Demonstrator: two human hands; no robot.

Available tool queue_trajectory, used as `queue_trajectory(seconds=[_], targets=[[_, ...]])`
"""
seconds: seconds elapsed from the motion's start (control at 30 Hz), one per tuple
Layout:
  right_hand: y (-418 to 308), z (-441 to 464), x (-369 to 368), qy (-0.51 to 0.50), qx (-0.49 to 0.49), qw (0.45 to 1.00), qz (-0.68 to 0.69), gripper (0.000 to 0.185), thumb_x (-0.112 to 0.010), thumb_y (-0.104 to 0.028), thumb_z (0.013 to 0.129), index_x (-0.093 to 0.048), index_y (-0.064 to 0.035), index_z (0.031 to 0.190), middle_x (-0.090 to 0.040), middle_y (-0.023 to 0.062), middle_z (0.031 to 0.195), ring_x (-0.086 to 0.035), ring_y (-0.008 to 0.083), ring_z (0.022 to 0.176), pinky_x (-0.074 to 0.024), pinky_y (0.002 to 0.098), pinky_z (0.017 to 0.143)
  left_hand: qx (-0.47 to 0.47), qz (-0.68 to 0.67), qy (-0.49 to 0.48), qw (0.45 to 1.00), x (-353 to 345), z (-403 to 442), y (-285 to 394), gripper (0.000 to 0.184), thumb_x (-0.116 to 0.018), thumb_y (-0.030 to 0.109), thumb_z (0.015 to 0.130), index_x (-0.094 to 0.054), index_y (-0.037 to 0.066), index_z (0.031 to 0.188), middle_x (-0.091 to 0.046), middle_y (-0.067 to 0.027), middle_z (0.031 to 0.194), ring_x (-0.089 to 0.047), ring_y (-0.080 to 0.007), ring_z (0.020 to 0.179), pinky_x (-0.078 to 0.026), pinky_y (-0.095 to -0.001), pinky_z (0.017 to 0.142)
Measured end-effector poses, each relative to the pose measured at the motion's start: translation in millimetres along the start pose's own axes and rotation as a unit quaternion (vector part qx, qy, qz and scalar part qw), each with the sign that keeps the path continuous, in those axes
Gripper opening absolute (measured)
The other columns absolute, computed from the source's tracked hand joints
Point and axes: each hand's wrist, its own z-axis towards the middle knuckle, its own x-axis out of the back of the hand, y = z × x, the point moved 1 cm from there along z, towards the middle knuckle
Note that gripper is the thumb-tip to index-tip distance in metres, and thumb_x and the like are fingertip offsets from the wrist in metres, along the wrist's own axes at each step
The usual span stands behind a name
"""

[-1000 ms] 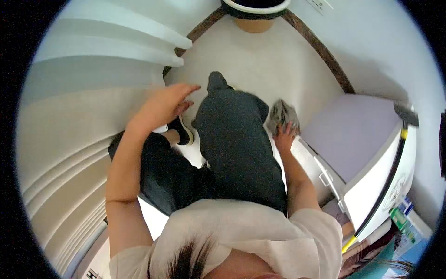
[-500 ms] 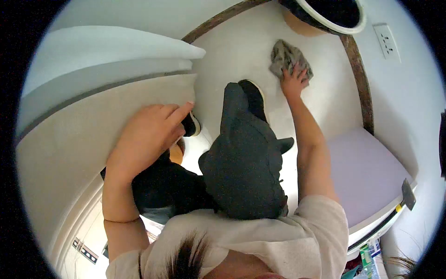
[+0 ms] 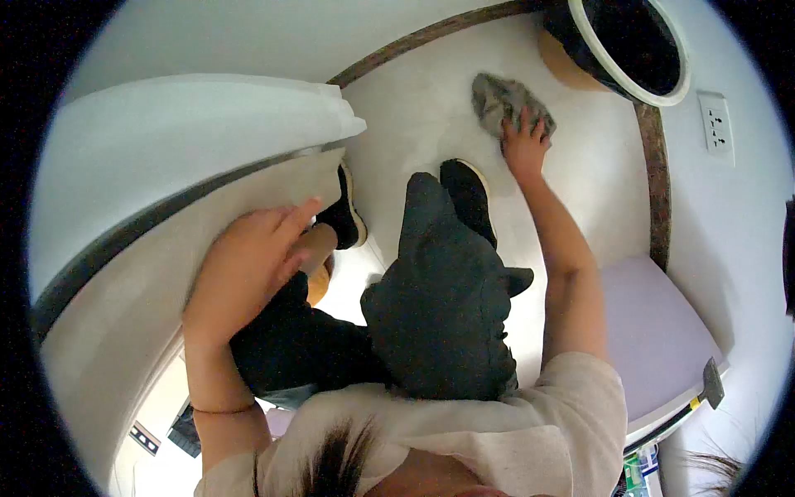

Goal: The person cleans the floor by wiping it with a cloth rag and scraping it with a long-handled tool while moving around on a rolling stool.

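Observation:
A grey-brown cleaning rag (image 3: 502, 98) lies crumpled on the pale floor. My right hand (image 3: 527, 147) presses down on its near edge, fingers somewhat spread and bent into the fabric. At the left, my left hand (image 3: 252, 261) is against a beige panel (image 3: 141, 306), its fingers apart and slightly blurred, with nothing visible in them. My dark-trousered knee (image 3: 439, 315) comes between the two arms. Two black shoes, one near the panel's end (image 3: 346, 211) and one ahead of the knee (image 3: 469, 199), stand on the floor.
A bin with a white rim (image 3: 681, 79) and dark liner stands at the far right corner. White fabric (image 3: 207, 116) hangs at the left. A lilac-topped surface (image 3: 654, 331) with a hammer (image 3: 710, 385) at its edge is on the right. Wall socket (image 3: 717, 128) above the skirting board.
My right hand has slid the rag leftward over the floor, away from the bin. The view has shifted, showing more of the shoes. My left hand stays by the panel.

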Motion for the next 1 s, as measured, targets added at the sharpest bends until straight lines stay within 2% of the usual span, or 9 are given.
queue_trajectory(seconds=[0.07, 0.13, 0.23, 0.43, 0.53, 0.67, 0.77, 0.9, 1.0], targets=[[-5.2, 53.1, 7.8, 0.012, -0.080, 0.995, 0.050, 0.044, -0.050, -0.038, 0.085, -0.048, -0.0297, 0.128, -0.038, 0.0092, 0.140, -0.030, 0.0455, 0.126, -0.0244, 0.0642, 0.097, 0.004, -0.002, -0.020, 1.000, 0.5, 3.9, -3.0, 0.052, -0.059, 0.012, 0.078, -0.043, 0.009, 0.128, -0.056, -0.0132, 0.107, -0.052, -0.0342, 0.097, -0.043, -0.0411, 0.084], [-12.0, 102.0, 3.6, 0.026, -0.174, 0.982, 0.067, 0.052, -0.054, -0.038, 0.083, -0.040, -0.0310, 0.133, -0.034, 0.0103, 0.141, -0.034, 0.0462, 0.122, -0.0353, 0.0604, 0.091, 0.020, -0.002, -0.023, 1.000, 1.3, 4.2, -5.4, 0.053, -0.060, 0.012, 0.078, -0.042, 0.010, 0.128, -0.057, -0.0130, 0.107, -0.053, -0.0341, 0.097, -0.043, -0.0413, 0.085], [-24.7, 154.2, 13.8, 0.047, -0.256, 0.949, 0.179, 0.051, -0.052, -0.039, 0.084, -0.039, -0.0327, 0.133, -0.038, 0.0119, 0.138, -0.036, 0.0445, 0.121, -0.0357, 0.0599, 0.091, 0.023, -0.001, -0.029, 0.999, 4.3, 5.2, -8.4, 0.055, -0.060, 0.011, 0.077, -0.042, 0.010, 0.129, -0.057, -0.0124, 0.108, -0.053, -0.0332, 0.097, -0.043, -0.0412, 0.085], [-101.9, 150.0, 11.8, 0.021, -0.075, 0.997, -0.020, 0.043, -0.051, -0.029, 0.084, -0.048, -0.0328, 0.127, -0.041, 0.0166, 0.133, -0.036, 0.0403, 0.122, -0.0388, 0.0549, 0.086, 0.064, -0.013, -0.055, 0.996, 4.7, 8.3, -20.2, 0.056, -0.061, 0.015, 0.077, -0.043, 0.011, 0.129, -0.057, -0.0132, 0.112, -0.052, -0.0334, 0.102, -0.042, -0.0415, 0.089], [-163.9, 91.3, 7.9, 0.010, 0.131, 0.991, 0.033, 0.036, -0.049, -0.017, 0.085, -0.056, -0.0309, 0.117, -0.047, 0.0151, 0.125, -0.043, 0.0340, 0.112, -0.0375, 0.0533, 0.087, 0.069, -0.028, -0.043, 0.996, 8.3, 10.6, -22.8, 0.055, -0.061, 0.018, 0.077, -0.044, 0.011, 0.129, -0.056, -0.0143, 0.114, -0.052, -0.0343, 0.104, -0.042, -0.0420, 0.091], [-218.2, 27.7, 29.0, -0.045, 0.364, 0.925, 0.096, 0.036, -0.050, -0.023, 0.082, -0.059, -0.0286, 0.116, -0.049, 0.0104, 0.125, -0.041, 0.0290, 0.116, -0.0348, 0.0553, 0.092, 0.049, -0.041, -0.025, 0.998, 12.7, 13.9, -23.1, 0.055, -0.061, 0.019, 0.078, -0.044, 0.011, 0.130, -0.056, -0.0144, 0.115, -0.052, -0.0343, 0.104, -0.042, -0.0422, 0.091], [-188.4, 32.6, 2.2, -0.058, 0.363, 0.917, 0.156, 0.037, -0.053, -0.023, 0.079, -0.060, -0.0284, 0.115, -0.049, 0.0089, 0.125, -0.044, 0.0275, 0.114, -0.0363, 0.0543, 0.091, 0.052, -0.042, -0.030, 0.997, 11.9, 11.9, -24.9, 0.056, -0.061, 0.017, 0.078, -0.043, 0.011, 0.130, -0.056, -0.0144, 0.116, -0.052, -0.0346, 0.105, -0.041, -0.0426, 0.092], [-80.7, 78.3, 9.0, -0.001, 0.073, 0.994, 0.086, 0.037, -0.048, -0.026, 0.088, -0.050, -0.0348, 0.123, -0.044, 0.0134, 0.131, -0.045, 0.0373, 0.112, -0.0412, 0.0518, 0.088, 0.090, -0.035, -0.016, 0.995, 3.2, 6.3, -37.2, 0.061, -0.062, 0.015, 0.077, -0.039, 0.012, 0.134, -0.051, -0.0158, 0.124, -0.048, -0.0357, 0.113, -0.039, -0.0427, 0.096], [-23.4, 132.3, 0.1, -0.008, -0.112, 0.982, 0.155, 0.041, -0.048, -0.029, 0.087, -0.046, -0.0249, 0.128, -0.040, 0.0143, 0.135, -0.040, 0.0395, 0.117, -0.0369, 0.0539, 0.093, 0.128, -0.024, 0.024, 0.991, 7.5, 7.5, -32.1, 0.066, -0.062, 0.012, 0.076, -0.036, 0.012, 0.136, -0.046, -0.0165, 0.130, -0.044, -0.0363, 0.118, -0.036, -0.0426, 0.100]])
